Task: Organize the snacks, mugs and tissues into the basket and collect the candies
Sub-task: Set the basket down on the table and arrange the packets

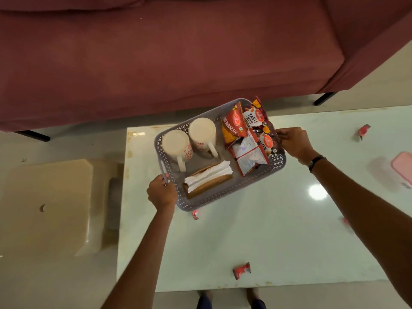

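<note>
A grey perforated basket (201,201) sits at the far left part of the white table. Inside it stand two white mugs (178,146) upside down, a wooden holder with white tissues (208,177), and several red snack packets (247,141) leaning at its right end. My left hand (161,192) grips the basket's left handle. My right hand (294,142) holds the basket's right rim beside the packets. Red-wrapped candies lie loose on the table: one (195,214) just below the basket, one (242,270) near the front edge, one (363,131) at the far right.
A maroon sofa (156,59) runs along the far side of the table. A pink container (402,168) lies at the right edge. Another candy (346,221) peeks out beside my right forearm. The table's surface (267,230) is glossy, with a cream floor to the left.
</note>
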Demonstrator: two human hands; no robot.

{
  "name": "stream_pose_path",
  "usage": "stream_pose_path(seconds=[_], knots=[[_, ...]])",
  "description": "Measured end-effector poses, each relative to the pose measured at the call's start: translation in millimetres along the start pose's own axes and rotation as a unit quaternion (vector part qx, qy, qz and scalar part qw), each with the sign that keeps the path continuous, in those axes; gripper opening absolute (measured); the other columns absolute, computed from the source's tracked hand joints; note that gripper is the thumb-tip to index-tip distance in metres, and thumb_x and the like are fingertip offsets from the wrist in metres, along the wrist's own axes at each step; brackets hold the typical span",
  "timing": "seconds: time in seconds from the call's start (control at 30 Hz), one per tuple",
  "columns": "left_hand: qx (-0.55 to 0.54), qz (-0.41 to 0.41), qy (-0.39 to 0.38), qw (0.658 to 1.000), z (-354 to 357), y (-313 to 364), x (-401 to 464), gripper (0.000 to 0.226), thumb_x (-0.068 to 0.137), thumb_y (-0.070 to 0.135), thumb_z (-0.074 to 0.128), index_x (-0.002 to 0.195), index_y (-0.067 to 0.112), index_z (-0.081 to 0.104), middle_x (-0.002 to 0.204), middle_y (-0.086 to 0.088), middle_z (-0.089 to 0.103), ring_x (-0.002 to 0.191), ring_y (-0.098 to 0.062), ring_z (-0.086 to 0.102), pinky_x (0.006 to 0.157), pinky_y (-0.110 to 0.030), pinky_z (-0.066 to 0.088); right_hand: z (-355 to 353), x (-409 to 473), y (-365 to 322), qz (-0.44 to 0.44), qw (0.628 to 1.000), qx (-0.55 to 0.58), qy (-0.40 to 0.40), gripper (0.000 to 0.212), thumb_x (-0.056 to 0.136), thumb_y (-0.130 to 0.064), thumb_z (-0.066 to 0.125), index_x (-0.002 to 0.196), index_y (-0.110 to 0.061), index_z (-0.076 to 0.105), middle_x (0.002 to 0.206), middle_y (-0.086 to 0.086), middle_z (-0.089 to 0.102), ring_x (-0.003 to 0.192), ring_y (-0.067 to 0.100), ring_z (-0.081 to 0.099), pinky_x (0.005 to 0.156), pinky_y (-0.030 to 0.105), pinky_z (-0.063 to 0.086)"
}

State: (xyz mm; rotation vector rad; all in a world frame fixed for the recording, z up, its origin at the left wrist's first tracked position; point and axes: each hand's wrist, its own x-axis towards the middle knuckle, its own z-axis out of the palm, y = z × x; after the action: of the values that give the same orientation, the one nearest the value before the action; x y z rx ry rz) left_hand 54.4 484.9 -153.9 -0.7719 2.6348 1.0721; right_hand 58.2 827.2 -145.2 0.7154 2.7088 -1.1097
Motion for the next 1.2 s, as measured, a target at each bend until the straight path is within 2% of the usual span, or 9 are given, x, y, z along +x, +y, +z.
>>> stream_pose_path(seconds=[0.13, 0.27, 0.4, 0.57, 0.73, 0.93, 1.2], knots=[[-0.006, 0.016, -0.037, 0.999, 26.9, 24.3, -32.4, 0.028, 0.085, 0.002, 0.050, 0.105, 0.007, 0.070, 0.106, -0.018, 0.071, 0.098, -0.037, 0.064, 0.085, -0.040, 0.052, -37.7, -29.2, 48.8, 0.052, 0.998, 0.040, 0.025, 0.025, 0.090, -0.003, 0.055, 0.112, 0.000, 0.066, 0.110, 0.020, 0.069, 0.096, 0.032, 0.067, 0.085, 0.036, 0.052], [0.015, 0.040, -0.066, 0.997, 49.6, 35.2, -63.9, 0.030, 0.085, -0.001, 0.049, 0.105, 0.006, 0.070, 0.109, -0.016, 0.071, 0.100, -0.036, 0.064, 0.084, -0.035, 0.049, -61.2, -58.2, 89.0, 0.094, 0.993, 0.046, 0.048, 0.029, 0.088, 0.004, 0.050, 0.112, -0.002, 0.066, 0.110, 0.019, 0.069, 0.086, 0.020, 0.062, 0.080, 0.029, 0.049], [0.031, 0.053, -0.079, 0.995, 65.9, 35.8, -84.2, 0.032, 0.082, -0.002, 0.049, 0.105, 0.007, 0.070, 0.111, -0.015, 0.070, 0.103, -0.035, 0.063, 0.088, -0.037, 0.049, -69.2, -85.2, 116.6, 0.122, 0.987, 0.077, 0.075, 0.033, 0.084, 0.011, 0.050, 0.109, -0.001, 0.067, 0.107, 0.018, 0.070, 0.082, 0.018, 0.061, 0.081, 0.025, 0.048], [0.057, 0.068, -0.087, 0.992, 77.6, 33.2, -93.2, 0.029, 0.084, 0.000, 0.052, 0.105, 0.006, 0.071, 0.108, -0.017, 0.071, 0.100, -0.035, 0.064, 0.086, -0.038, 0.051, -64.2, -107.5, 142.9, 0.141, 0.979, 0.122, 0.079, 0.031, 0.084, 0.011, 0.051, 0.109, 0.000, 0.067, 0.105, 0.019, 0.070, 0.082, 0.022, 0.064, 0.086, 0.042, 0.055], [0.083, 0.065, -0.088, 0.991, 80.5, 22.9, -96.3, 0.027, 0.086, 0.002, 0.054, 0.106, 0.005, 0.070, 0.109, -0.019, 0.070, 0.100, -0.036, 0.064, 0.084, -0.037, 0.050, -48.6, -117.5, 158.3, 0.142, 0.978, 0.132, 0.079, 0.034, 0.081, 0.011, 0.052, 0.106, -0.004, 0.070, 0.101, 0.016, 0.072, 0.085, 0.022, 0.067, 0.089, 0.045, 0.054], [0.093, 0.076, -0.085, 0.989, 81.9, 13.3, -89.2, 0.028, 0.083, 0.001, 0.054, 0.105, 0.007, 0.070, 0.108, -0.018, 0.071, 0.099, -0.037, 0.064, 0.086, -0.040, 0.051, -40.0, -114.6, 162.4, 0.141, 0.972, 0.173, 0.072, 0.031, 0.084, 0.008, 0.052, 0.105, -0.006, 0.070, 0.099, 0.015, 0.073, 0.087, 0.028, 0.070, 0.085, 0.048, 0.056], [0.073, 0.095, -0.090, 0.989, 82.6, 9.9, -84.8, 0.028, 0.083, -0.001, 0.053, 0.106, 0.006, 0.069, 0.110, -0.018, 0.070, 0.100, -0.037, 0.064, 0.088, -0.043, 0.053, -35.6, -111.7, 169.1, 0.153, 0.963, 0.211, 0.070, 0.031, 0.087, 0.007, 0.051, 0.111, -0.005, 0.067, 0.103, 0.016, 0.071, 0.092, 0.029, 0.069, 0.086, 0.048, 0.055]])
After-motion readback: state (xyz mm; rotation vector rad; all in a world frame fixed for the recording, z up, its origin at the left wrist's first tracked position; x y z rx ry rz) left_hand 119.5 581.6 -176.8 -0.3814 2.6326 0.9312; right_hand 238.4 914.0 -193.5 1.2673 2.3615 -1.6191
